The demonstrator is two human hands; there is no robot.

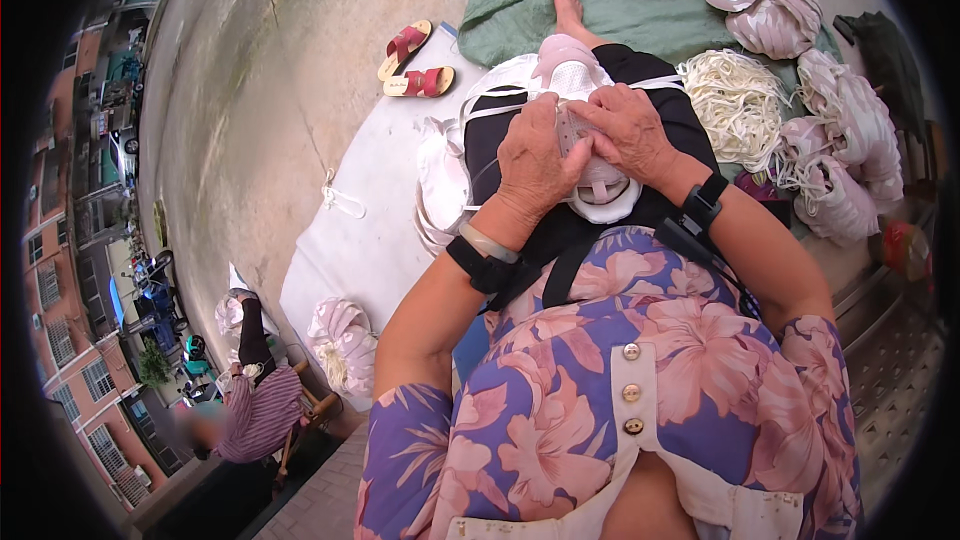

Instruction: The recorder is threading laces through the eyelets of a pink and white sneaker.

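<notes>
On my lap, over black trousers, lies a pale pink and white sneaker upper [570,75], its rounded collar toward me. My left hand [532,155] grips its left side, with thumb and fingers bent at the eyelet area. From the other side my right hand [632,132] pinches the same eyelet strip, its fingertips close to the left thumb. A white lace [497,103] loops out on the left of the upper. What the fingertips hold at the eyelets is too small to make out. More white uppers [442,180] lie beside my left thigh.
A heap of cream laces [735,105] sits to my right, beside bundled pink uppers [850,130]. Another bundle [762,0] rests on the green cloth [510,0]. Red sandals [420,82] stand ahead left, near a pale sheet [340,260]. A seated person [262,410] works at lower left.
</notes>
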